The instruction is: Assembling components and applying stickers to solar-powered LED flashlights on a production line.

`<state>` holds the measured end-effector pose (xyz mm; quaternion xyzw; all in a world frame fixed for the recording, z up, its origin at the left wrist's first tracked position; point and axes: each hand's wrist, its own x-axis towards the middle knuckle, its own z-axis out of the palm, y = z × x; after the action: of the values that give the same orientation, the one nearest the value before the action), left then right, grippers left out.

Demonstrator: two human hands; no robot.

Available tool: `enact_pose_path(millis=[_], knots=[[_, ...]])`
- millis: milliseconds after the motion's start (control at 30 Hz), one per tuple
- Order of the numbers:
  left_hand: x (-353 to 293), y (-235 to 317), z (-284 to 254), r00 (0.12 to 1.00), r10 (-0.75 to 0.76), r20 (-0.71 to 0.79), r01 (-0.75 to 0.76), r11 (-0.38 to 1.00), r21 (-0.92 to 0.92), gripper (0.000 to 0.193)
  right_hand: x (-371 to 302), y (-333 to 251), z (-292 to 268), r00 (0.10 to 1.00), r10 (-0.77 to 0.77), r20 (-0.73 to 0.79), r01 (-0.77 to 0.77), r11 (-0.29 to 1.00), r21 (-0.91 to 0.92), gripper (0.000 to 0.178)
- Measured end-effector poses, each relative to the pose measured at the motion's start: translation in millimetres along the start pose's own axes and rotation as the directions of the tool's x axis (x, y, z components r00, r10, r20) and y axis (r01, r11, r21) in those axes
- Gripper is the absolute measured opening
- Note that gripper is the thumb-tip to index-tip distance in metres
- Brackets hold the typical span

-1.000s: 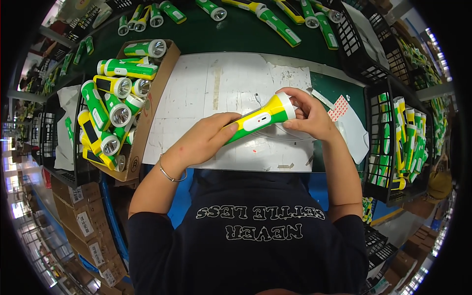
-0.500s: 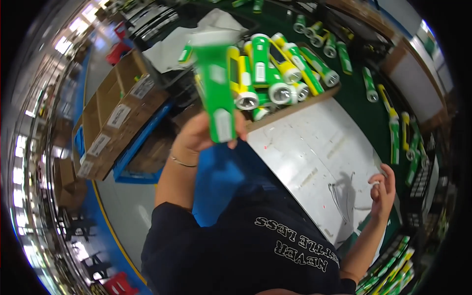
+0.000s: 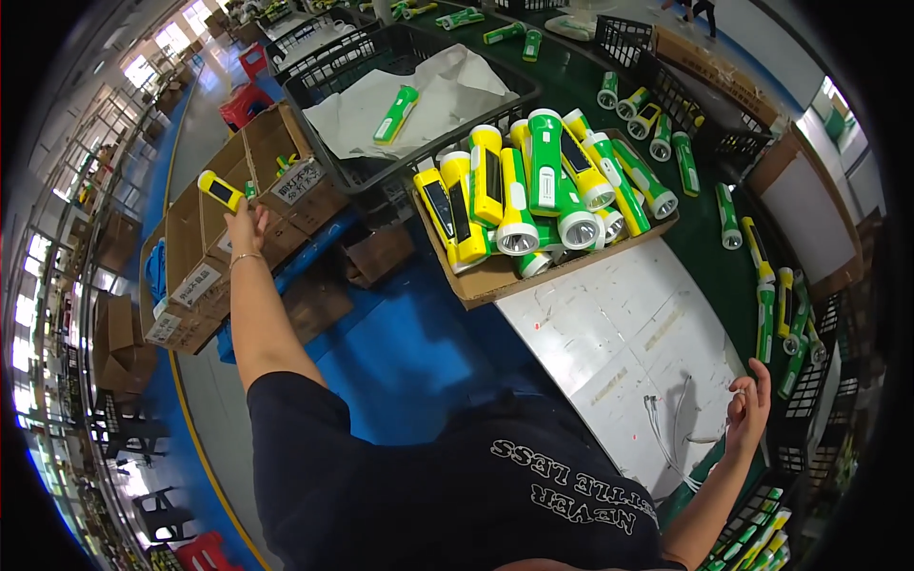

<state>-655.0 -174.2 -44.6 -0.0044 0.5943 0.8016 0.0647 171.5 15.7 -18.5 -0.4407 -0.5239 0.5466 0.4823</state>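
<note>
My left hand (image 3: 247, 226) is closed around a yellow flashlight (image 3: 221, 190) with a dark panel on its side, held over the compartments of a cardboard box (image 3: 205, 252) at the left. My right hand (image 3: 748, 409) is raised over the right edge of the white worktop (image 3: 595, 328), fingers loosely bent and apart, with nothing visible in it. White cables (image 3: 657, 428) lie on the worktop beside it. Several green and yellow flashlights (image 3: 546, 162) are heaped in a shallow cardboard tray (image 3: 476, 288) at the worktop's far end.
A black crate (image 3: 357, 171) behind the tray holds white sheeting (image 3: 443, 100) with a single green flashlight (image 3: 395, 114) on it. More flashlights lie along the dark green surface (image 3: 700, 214) at the right. Blue crates (image 3: 328, 228) support the divided box. Flashlights fill a container (image 3: 757, 533) at lower right.
My left arm has swung left with the flashlight, from in front of the tray to over the divided box. My right hand has moved slightly down and stays raised.
</note>
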Motion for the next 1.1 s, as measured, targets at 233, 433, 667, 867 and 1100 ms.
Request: enact_pose_path(millis=[233, 433, 667, 867, 1100], knots=[[-53, -72, 23, 0.999, 0.037, 0.038, -0.045, 0.977, 0.211, 0.058, 12, 11, -14, 0.986, 0.123, -0.117, -0.143, 0.972, -0.185, 0.034], [-143, -15, 95, 0.797, 0.558, 0.231, -0.602, 0.765, 0.231, 0.031, 92, 54, -116, 0.947, 0.054, -0.317, -0.291, 0.565, -0.772, 0.055], [-321, 44, 155, 0.372, 0.739, 0.561, -0.856, 0.507, -0.101, 0.037, 160, 42, -128, 0.804, -0.081, -0.588, -0.561, 0.22, -0.798, 0.071], [-451, -37, 205, 0.255, 0.402, 0.879, -0.44, 0.858, -0.265, 0.036, 155, 42, -139, 0.866, 0.171, -0.469, -0.496, 0.189, -0.847, 0.068], [-605, -137, 252, -0.348, -0.548, 0.76, 0.287, 0.71, 0.643, 0.054, 53, -7, -41, 0.985, 0.06, -0.163, -0.166, 0.597, -0.785, 0.071]])
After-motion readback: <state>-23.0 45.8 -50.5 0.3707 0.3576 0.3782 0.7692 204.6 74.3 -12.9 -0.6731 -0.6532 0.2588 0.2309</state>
